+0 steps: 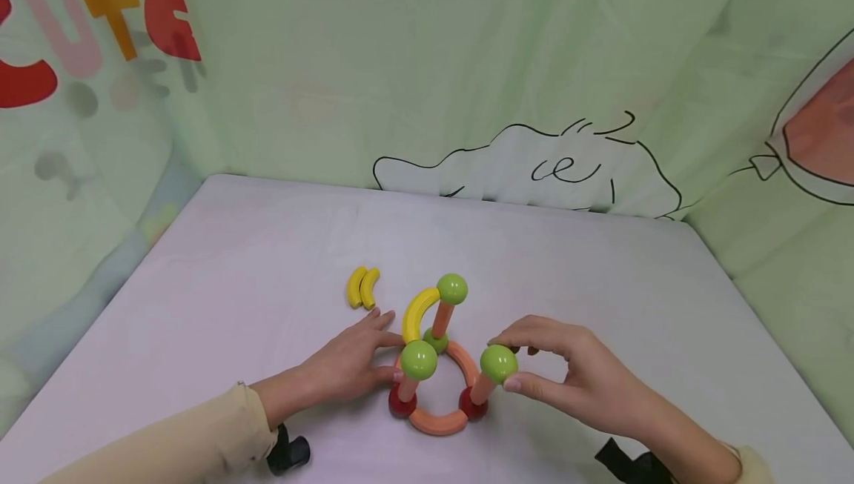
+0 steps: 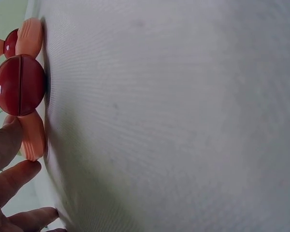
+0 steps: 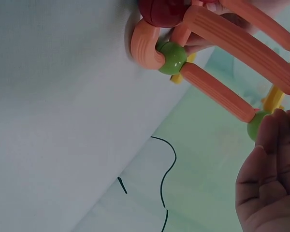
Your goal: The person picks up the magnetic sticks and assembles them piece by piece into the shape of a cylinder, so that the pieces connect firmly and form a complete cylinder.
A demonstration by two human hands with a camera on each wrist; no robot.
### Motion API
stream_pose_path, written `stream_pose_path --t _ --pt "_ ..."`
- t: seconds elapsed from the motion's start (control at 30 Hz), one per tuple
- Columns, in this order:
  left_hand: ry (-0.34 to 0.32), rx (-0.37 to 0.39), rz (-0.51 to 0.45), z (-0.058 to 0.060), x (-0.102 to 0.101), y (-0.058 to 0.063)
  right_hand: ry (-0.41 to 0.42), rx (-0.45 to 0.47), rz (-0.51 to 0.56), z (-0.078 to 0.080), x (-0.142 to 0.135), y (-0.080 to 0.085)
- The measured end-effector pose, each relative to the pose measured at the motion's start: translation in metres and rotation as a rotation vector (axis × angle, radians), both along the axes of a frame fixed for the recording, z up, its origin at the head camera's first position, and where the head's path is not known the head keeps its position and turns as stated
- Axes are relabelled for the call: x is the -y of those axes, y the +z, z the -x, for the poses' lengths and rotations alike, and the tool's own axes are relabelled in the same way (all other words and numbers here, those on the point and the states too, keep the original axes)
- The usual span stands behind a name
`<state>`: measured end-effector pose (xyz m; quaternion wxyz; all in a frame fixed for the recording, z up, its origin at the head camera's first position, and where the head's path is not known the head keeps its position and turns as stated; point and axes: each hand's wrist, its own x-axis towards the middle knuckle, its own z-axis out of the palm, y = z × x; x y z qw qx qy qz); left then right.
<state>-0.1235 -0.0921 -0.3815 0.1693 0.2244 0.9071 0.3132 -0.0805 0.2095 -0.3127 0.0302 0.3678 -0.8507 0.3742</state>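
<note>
In the head view a ball-and-rod toy frame stands on the table. Its base ring joins red balls (image 1: pixel 473 404) and a green ball with curved orange rods (image 1: pixel 438 422). Upright orange rods carry green balls, and a curved yellow rod (image 1: pixel 415 313) links two of these tops. My right hand (image 1: pixel 567 373) pinches the third top green ball (image 1: pixel 499 364) between thumb and fingers. At the ring's left side my left hand (image 1: pixel 353 358) has its fingers spread, thumb and index touching the frame. In the left wrist view those fingertips meet a curved orange rod (image 2: pixel 33 135) beside a red ball (image 2: pixel 20 84).
Two curved yellow rods (image 1: pixel 362 287) lie side by side on the white table (image 1: pixel 280 247), just beyond my left fingertips. Green fabric walls (image 1: pixel 320 61) with printed letters and drawings rise behind the table and at its sides.
</note>
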Motion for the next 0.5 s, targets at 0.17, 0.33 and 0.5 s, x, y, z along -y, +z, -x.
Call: stream_pose_path --t 0.17,0.33,0.5 --pt "-0.001 0.001 -0.002 0.000 0.000 0.000 0.033 -0.030 0.012 0.001 -0.001 -0.002" --pt "0.001 0.007 0.003 0.000 -0.001 0.000 0.047 -0.036 0.064 0.002 -0.001 -0.008" --pt "0.002 0.003 0.004 0.000 -0.001 0.001 0.021 -0.020 0.067 0.000 0.000 -0.012"
